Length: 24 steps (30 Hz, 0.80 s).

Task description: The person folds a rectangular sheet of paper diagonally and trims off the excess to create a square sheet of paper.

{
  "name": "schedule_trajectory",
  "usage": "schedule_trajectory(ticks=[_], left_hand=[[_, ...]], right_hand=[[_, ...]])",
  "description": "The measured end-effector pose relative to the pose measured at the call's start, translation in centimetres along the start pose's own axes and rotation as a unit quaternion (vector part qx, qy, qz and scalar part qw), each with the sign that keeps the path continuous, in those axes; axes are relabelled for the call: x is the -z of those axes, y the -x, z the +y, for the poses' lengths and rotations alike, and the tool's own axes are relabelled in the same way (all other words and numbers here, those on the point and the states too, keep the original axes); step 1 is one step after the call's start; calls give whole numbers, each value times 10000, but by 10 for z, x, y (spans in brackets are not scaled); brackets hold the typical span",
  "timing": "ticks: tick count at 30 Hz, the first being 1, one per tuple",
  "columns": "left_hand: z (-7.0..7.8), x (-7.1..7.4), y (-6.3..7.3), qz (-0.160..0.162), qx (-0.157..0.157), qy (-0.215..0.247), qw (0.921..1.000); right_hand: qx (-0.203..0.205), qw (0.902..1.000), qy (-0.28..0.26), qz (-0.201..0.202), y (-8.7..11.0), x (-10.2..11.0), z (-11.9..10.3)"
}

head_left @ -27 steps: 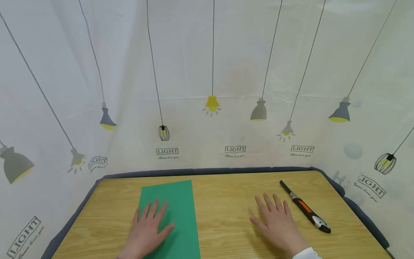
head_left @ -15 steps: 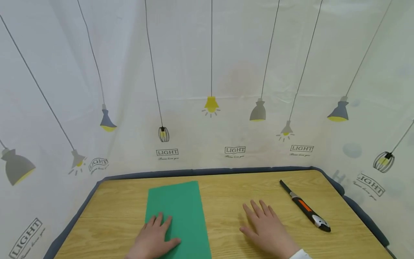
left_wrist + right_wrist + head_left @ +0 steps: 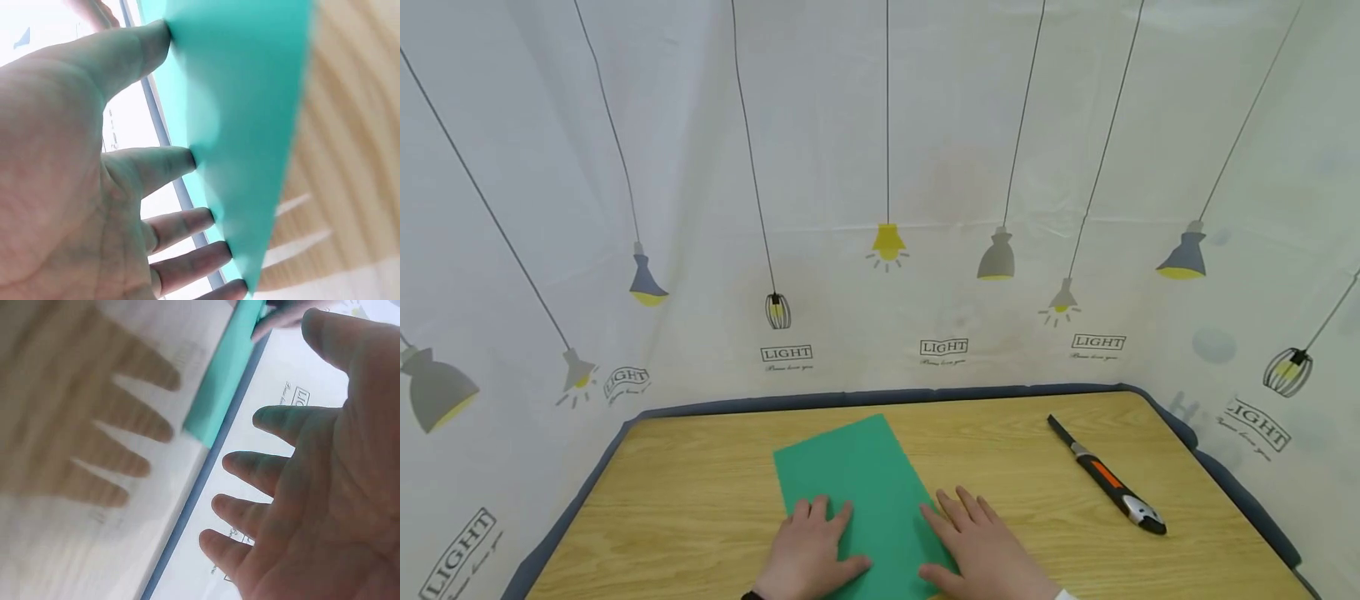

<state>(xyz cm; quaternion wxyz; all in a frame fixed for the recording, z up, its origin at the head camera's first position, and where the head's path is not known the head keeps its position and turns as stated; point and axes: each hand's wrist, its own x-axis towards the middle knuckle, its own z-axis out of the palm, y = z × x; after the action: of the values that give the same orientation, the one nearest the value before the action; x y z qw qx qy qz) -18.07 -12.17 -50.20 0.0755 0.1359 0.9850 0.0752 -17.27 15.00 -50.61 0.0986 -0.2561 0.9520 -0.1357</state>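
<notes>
A green sheet of paper point(image 3: 865, 475) lies tilted on the wooden table, near its middle. My left hand point(image 3: 811, 546) rests on the sheet's left part; in the left wrist view its spread fingertips point(image 3: 181, 159) touch the green surface. On the other side, my right hand point(image 3: 981, 546) is over the sheet's right edge with fingers spread. The right wrist view shows this hand point(image 3: 312, 462) raised a little off the surface, holding nothing. To its right lies a utility knife point(image 3: 1108, 479) with a black and orange handle, its dark blade end pointing away from me.
The wooden table point(image 3: 662, 500) has a dark padded edge point(image 3: 842, 400) along its back and sides. Behind it hangs a white curtain point(image 3: 850, 167) printed with lamps and the word LIGHT.
The green sheet has slid right under my left hand and turned at an angle. My right hand has moved left to the sheet's right edge. The knife has stayed put.
</notes>
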Motion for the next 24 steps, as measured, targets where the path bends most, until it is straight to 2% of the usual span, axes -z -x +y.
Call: schedule_trajectory(ticks=[4,13,16,20,24], left_hand=[[10,-3,-3,76,-49,-205,9997],[28,-7,-9,-8,40,-394,9992],[34,-6,-9,53,41,-484,9988],[38,-6,-8,132,-50,-515,9986],[34,-5,-8,1,-231,-424,9988]], right_hand=[[90,9999,-12,-128,-4,-4,-4],[-72,9985,153,-526,-6,-7,-9],[-164,9975,244,-643,-4,-6,-9],[-326,9963,238,-757,-2,-5,-8],[-463,9962,114,-731,-1,-4,-3]])
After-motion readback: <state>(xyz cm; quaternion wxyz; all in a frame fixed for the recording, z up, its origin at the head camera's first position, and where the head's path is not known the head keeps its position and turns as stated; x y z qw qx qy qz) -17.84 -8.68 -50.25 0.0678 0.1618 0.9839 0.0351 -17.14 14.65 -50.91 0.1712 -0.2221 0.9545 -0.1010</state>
